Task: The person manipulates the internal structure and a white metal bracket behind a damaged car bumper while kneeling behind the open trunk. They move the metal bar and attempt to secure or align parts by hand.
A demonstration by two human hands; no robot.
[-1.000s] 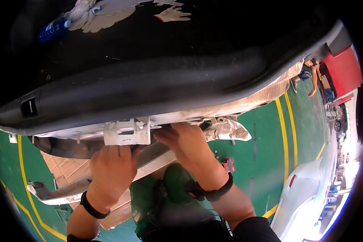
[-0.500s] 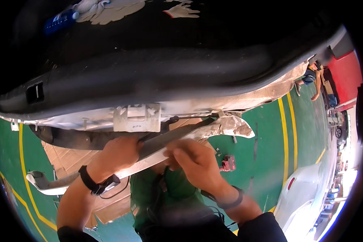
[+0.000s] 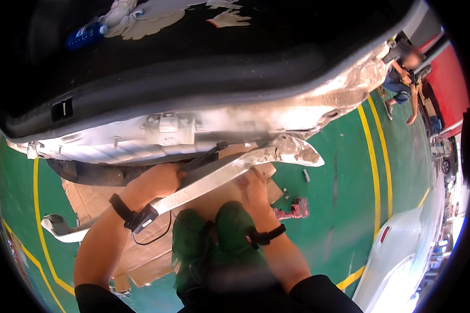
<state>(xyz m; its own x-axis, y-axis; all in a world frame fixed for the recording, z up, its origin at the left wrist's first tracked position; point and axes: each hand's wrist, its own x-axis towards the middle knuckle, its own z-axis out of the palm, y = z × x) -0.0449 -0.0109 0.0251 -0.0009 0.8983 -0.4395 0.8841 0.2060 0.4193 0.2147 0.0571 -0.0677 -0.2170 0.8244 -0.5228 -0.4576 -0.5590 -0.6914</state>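
Note:
My left hand point(image 3: 156, 183) is curled at the upper edge of a long white curved strip point(image 3: 216, 177), gripping it, with its fingertips partly hidden beside a black lining point(image 3: 96, 172). My right hand point(image 3: 251, 189) is at the strip's lower edge, fingers bent up against it, what they grip hidden. Above the strip hangs a large black trimmed panel point(image 3: 203, 78) with a dirty white underside point(image 3: 269, 120) and a pale bracket point(image 3: 168, 130). A dark band with a small box and cable point(image 3: 141, 219) is on my left wrist; another band is on my right.
Cardboard point(image 3: 130, 261) lies beneath me, near a red cordless tool point(image 3: 297, 207) on the green floor. A blue bottle point(image 3: 83, 36) and gloves point(image 3: 227, 18) rest on the panel. At right are a crouching co-worker point(image 3: 402, 91) and a white car body part point(image 3: 386, 255).
Both hands have come away from the bracket onto the white strip; the right moved down, then a little up. The panel appears higher in view. The co-worker shows more fully.

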